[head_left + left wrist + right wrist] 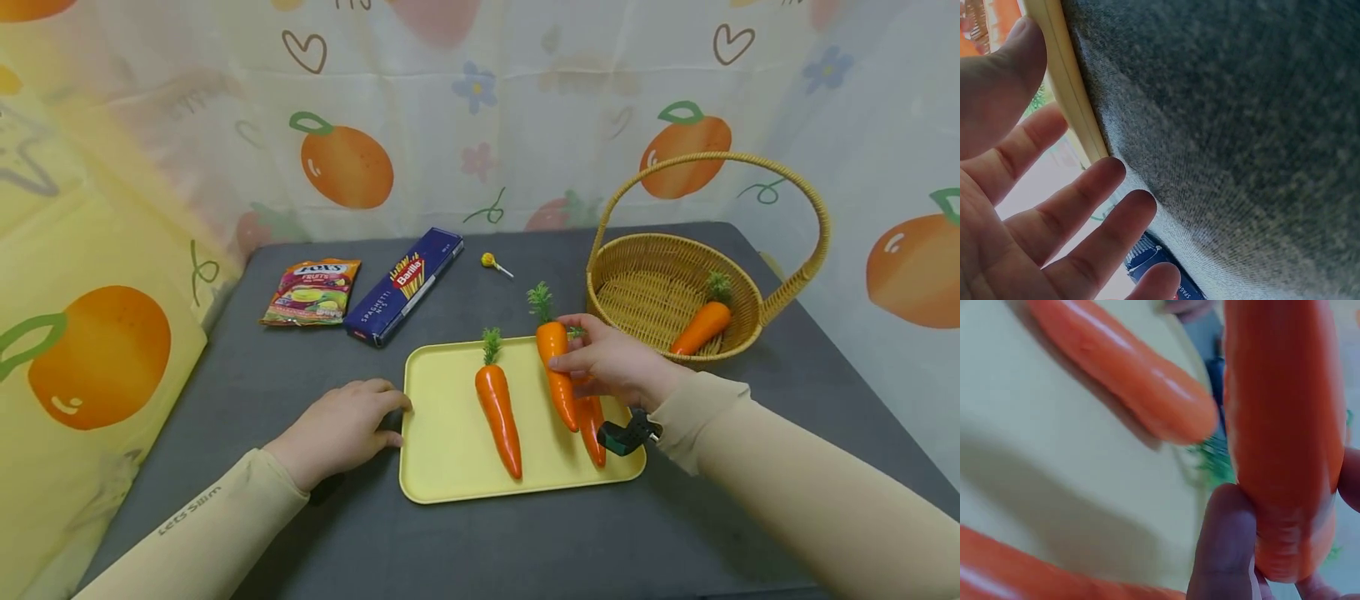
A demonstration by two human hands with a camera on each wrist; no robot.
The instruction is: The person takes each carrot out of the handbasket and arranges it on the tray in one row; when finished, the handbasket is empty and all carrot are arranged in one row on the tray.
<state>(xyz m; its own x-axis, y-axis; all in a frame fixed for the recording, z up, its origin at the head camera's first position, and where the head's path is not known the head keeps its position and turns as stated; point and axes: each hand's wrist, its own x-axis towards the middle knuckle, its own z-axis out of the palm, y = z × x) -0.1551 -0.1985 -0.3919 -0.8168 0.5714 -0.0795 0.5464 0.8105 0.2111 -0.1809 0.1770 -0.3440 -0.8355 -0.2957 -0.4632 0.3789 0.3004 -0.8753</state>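
Note:
My right hand (pixel 611 358) pinches an orange carrot (pixel 557 367) with a leafy green top between thumb and fingers, over the right part of a yellow tray (pixel 442 487). The right wrist view shows the held carrot (pixel 1285 425) up close, tilted above the tray surface. Below it, partly hidden by the hand, a second carrot (pixel 590 429) lies on the tray. A third carrot (pixel 498 421) rests near the tray's middle. At the tray's left rim, my left hand (pixel 341 433) rests with thumb and fingertips against the edge, its fingers (pixel 1079 194) loosely extended.
At the right back stands a wicker basket (pixel 637 287) with a tall handle and one carrot (pixel 701 327) inside. Behind the tray lie a candy bag (pixel 313 293), a blue spaghetti box (pixel 405 287) and a lollipop (pixel 490 261). A printed curtain (pixel 450 125) hangs behind the table.

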